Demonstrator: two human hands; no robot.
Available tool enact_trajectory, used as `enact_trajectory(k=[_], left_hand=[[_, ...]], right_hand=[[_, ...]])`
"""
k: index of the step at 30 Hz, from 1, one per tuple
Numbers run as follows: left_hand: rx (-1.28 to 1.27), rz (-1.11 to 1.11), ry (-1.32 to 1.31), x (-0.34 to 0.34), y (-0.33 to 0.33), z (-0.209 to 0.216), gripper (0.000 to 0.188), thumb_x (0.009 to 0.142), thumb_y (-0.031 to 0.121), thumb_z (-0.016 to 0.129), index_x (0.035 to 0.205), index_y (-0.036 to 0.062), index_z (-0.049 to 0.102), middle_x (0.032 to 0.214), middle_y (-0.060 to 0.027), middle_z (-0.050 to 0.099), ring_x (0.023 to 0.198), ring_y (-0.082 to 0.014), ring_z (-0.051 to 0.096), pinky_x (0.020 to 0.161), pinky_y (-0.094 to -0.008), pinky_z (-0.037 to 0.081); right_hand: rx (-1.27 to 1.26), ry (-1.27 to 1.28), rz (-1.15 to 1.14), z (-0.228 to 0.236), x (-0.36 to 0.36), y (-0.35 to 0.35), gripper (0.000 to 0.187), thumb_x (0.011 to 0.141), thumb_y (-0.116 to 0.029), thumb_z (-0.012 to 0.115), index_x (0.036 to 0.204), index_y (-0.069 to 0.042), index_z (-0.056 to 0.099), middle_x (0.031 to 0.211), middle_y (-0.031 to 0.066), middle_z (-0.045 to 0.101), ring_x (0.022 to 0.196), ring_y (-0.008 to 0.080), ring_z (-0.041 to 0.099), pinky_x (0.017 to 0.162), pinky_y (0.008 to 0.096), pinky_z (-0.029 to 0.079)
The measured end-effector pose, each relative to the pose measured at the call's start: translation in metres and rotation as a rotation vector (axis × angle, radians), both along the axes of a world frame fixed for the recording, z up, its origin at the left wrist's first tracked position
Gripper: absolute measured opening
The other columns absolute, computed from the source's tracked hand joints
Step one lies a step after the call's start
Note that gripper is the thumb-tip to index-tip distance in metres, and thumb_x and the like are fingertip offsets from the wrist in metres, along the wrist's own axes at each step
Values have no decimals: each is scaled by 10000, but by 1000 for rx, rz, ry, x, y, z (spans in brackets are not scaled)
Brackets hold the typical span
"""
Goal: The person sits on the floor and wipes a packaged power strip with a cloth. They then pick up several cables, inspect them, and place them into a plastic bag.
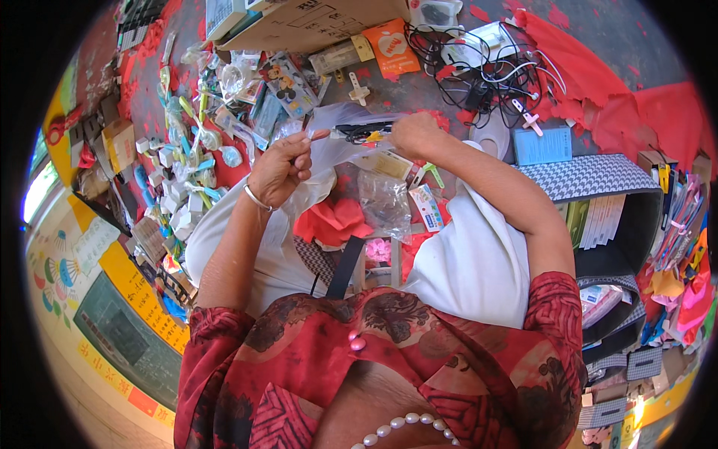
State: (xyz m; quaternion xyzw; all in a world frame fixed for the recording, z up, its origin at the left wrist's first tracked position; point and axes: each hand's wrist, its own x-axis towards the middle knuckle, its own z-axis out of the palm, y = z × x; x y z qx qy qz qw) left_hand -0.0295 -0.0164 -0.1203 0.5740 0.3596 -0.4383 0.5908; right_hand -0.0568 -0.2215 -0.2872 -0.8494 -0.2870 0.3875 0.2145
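A clear plastic bag [329, 153] is stretched between my two hands above my lap. My left hand [283, 168], with a bangle at the wrist, pinches its left side, fingers curled and index finger pointing inward. Closed in a fist, my right hand [417, 136] grips the other end. Dark thin items [363, 132] with a bit of yellow show at the bag near the right hand; their kind is unclear. Below hang a crumpled clear wrapper [384, 200] and a green plastic piece [428, 176], close to a small white-and-blue printed packet [426, 208].
Toothbrushes and small boxes [187, 161] are heaped at left. A cardboard box [307, 26] and an orange card [391, 49] lie ahead. Tangled black cables [479, 75] and a blue box [542, 145] are at right, beside a checked storage bin [598, 176]. Red cloth [333, 221] lies between my knees.
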Motion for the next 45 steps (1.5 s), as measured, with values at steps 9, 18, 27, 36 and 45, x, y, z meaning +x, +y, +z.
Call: enact_trajectory(k=[9,18,27,36,45], left_hand=[[98,-33,103,-6,12,-14,224,912,143,426,1080,30,523,552,69,332,472,-47,279,460,-199,260],[282,-284,92,-16,14,-21,58,853,119,530,859,70,561,558,62,358,464,-48,329,435,-216,314],[382,-65,-29,-12,10,-16,134,849,182,550,750,116,488,553,51,366,444,-67,351,468,-238,384],[217,-209,-124,-31,29,-43,102,878,172,513,860,74,535,800,-23,542,758,-114,510,765,-282,429],[410,-754,-163,-49,35,-53,236,841,264,548,833,31,585,862,-70,624,785,-207,575,745,-319,445]], right_hand=[[-36,275,-36,54,28,-55,657,788,-653,429,856,-50,679,880,164,651,888,297,619,718,402,479],[426,155,-73,58,3,-78,206,753,-278,601,771,-74,631,710,120,608,706,312,599,568,427,440],[213,-201,-59,79,-4,-73,82,720,-112,540,721,-56,599,683,123,587,686,316,610,554,421,467],[192,-234,-43,55,-6,-62,111,701,-24,549,799,-35,601,874,129,582,798,301,602,614,412,489],[406,-187,-148,36,-17,-58,147,650,-30,588,796,-19,595,932,144,586,835,326,585,674,422,487]])
